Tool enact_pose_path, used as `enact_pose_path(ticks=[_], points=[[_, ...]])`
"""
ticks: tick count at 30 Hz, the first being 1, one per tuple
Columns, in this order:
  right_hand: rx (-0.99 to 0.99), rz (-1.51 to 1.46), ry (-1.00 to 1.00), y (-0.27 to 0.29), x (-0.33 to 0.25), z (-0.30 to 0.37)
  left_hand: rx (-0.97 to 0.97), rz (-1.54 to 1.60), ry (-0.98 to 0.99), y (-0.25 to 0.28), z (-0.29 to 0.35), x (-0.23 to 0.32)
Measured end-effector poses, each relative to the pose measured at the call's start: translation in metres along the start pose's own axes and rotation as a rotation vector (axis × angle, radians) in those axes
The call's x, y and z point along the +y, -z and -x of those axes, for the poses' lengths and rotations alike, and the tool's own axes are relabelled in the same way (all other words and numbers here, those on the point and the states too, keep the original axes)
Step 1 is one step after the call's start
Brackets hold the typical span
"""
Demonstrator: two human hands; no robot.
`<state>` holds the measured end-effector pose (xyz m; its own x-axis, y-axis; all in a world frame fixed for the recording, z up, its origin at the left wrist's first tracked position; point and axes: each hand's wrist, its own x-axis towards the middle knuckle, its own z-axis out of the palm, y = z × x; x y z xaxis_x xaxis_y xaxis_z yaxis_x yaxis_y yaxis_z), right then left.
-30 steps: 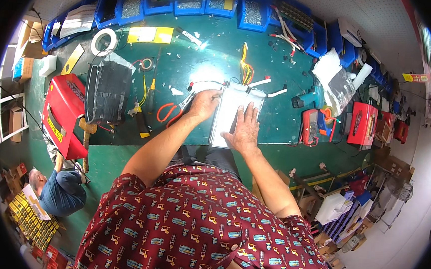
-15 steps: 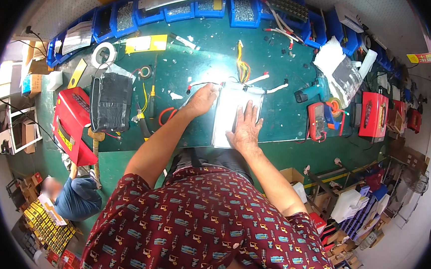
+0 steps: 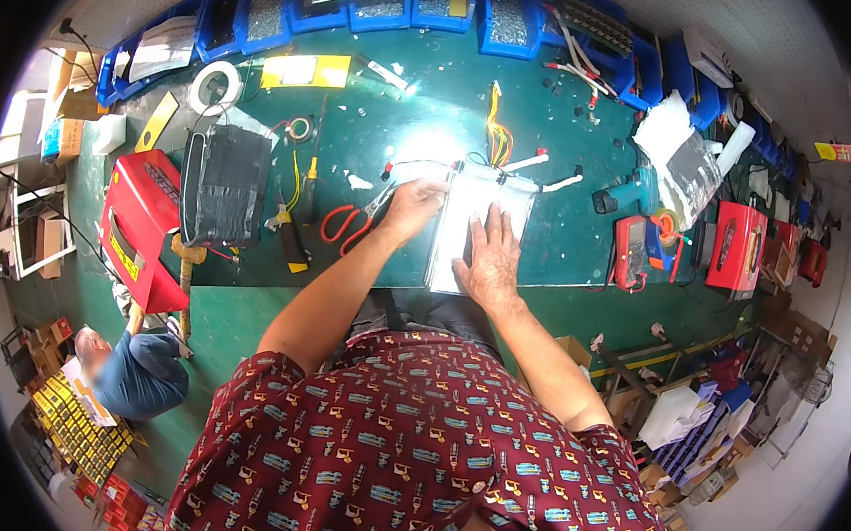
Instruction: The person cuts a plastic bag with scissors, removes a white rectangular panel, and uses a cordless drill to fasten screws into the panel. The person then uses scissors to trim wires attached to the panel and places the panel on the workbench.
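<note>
Lays the right hand (image 3: 493, 265) flat on the white pack (image 3: 450, 238), fingers straight and a little spread, thumb out to the left, with nothing gripped. Holds the left hand (image 3: 415, 211) at the far left corner of the same pack, thumb and fingers bent and close together. Cannot tell, in the glare there, about a pinch on the edge or on a thin wire.

Has the pack lying on the green surface (image 3: 566, 238), straight in front of the body, near end close to the near edge. Shows yellow wires (image 3: 499, 137) running away from the pack's far end, white leads (image 3: 527, 162) slanting off to the right, and a red tip (image 3: 387, 172) just beyond the left hand.

Has red-handled scissors (image 3: 363, 211) just left of the left hand, then a screwdriver (image 3: 311, 169), then a black block (image 3: 224, 187) beside a red case (image 3: 137, 226). Shows a tape roll (image 3: 196, 92) behind the block.

Has a teal drill (image 3: 638, 194) well apart to the right, with a red meter (image 3: 631, 250) nearer the front edge. Shows blue bins (image 3: 508, 50) along the far edge, several filled with small metal parts. Shows, at lower left, a person (image 3: 146, 379) in blue, low beside the surface.
</note>
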<state>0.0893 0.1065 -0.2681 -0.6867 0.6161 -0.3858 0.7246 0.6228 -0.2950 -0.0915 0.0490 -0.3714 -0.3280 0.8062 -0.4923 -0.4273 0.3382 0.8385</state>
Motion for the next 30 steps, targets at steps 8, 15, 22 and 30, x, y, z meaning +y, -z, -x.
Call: enact_pose_path(ticks=[8,15,22,30], points=[[-0.027,0.021,-0.009,0.002,-0.004,-0.002,-0.204,-0.087,0.065,0.016,-0.017,0.011],[-0.015,0.043,0.002,0.001,-0.006,-0.004,-0.292,-0.165,-0.036,0.018,-0.029,-0.006],[0.002,0.028,0.014,-0.002,-0.004,-0.003,0.027,0.001,-0.169,0.003,-0.012,-0.024],[0.052,0.001,0.033,-0.01,0.002,-0.002,0.048,-0.311,-0.229,0.001,-0.019,-0.021]])
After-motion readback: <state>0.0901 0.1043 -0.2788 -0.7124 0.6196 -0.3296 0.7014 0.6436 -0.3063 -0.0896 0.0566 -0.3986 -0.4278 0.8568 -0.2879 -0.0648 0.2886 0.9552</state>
